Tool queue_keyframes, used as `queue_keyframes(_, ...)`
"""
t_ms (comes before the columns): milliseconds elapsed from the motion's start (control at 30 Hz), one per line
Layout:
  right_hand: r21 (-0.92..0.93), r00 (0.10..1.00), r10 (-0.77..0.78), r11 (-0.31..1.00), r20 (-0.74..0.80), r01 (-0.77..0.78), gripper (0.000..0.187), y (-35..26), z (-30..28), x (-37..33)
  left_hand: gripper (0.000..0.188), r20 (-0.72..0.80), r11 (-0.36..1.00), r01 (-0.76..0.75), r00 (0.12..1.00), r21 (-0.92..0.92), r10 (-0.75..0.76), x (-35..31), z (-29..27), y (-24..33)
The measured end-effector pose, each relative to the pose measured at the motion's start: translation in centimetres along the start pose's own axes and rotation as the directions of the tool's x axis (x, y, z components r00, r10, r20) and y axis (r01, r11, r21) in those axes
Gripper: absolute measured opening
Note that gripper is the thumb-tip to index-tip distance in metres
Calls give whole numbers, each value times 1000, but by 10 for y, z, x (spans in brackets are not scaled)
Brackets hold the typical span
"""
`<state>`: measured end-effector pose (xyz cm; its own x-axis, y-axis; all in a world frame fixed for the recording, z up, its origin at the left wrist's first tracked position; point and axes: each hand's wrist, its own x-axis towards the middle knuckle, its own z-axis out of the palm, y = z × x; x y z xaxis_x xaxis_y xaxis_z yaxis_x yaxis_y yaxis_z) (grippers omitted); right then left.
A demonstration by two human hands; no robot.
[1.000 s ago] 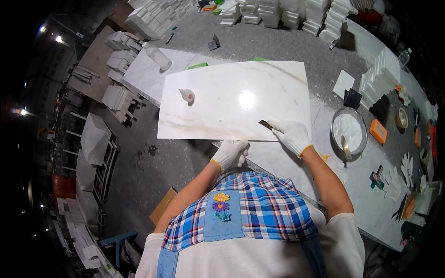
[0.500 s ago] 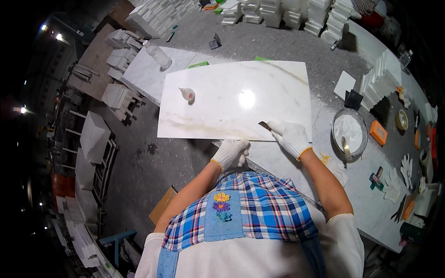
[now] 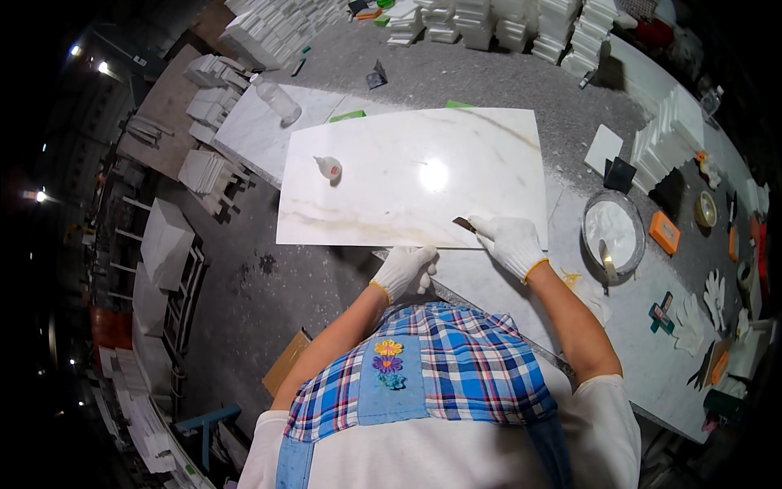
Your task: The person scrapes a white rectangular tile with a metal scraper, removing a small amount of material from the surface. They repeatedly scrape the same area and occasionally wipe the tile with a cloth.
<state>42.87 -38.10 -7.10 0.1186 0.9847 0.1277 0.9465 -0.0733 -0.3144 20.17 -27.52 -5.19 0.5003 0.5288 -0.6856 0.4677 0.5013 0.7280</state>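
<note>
A white marble-look slab (image 3: 391, 187) with tan veins lies before me, its near edge toward my body. My right hand (image 3: 515, 244), in a white knit glove, is closed round a thin dark scraper blade (image 3: 464, 223) held over the slab near its front edge. My left hand (image 3: 405, 269), gloved too, rests at the slab's near edge with its fingers curled inward; whether it holds anything is hidden. A small white squeeze bottle (image 3: 329, 169) stands on the slab's left part.
Right of the slab sits a round basin (image 3: 640, 235) of white paste with a spatula (image 3: 608, 259) in it. Beyond it lie an orange block (image 3: 665, 233) and spare gloves (image 3: 690, 324). A clear bottle (image 3: 278, 101) stands back left; stacked white tiles (image 3: 476, 24) line the back.
The blade and my right hand have shifted very slightly. My left hand stays at the slab's near edge, and the slab and squeeze bottle look unmoved.
</note>
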Motion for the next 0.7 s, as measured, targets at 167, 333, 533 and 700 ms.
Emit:
queue_keyframes(167,45,994,6,999,-109,-2,22,2,10,-2,24,0,1000,-4,1000,-2,4,-1,1,1)
queue_keyframes(333,37,997,5,999,-74,-3,22,-1,9,-1,24,4,1000,2,1000,6,-3,-3,2,4)
queue_keyframes(533,33,1000,11,999,-28,-10,23,-5,10,-2,23,-13,1000,4,1000,7,-4,-2,1,1)
queue_keyframes(700,205,997,78,976,-3,-75,31,4,4,-3,22,2,1000,-5,1000,5,5,-1,0,1)
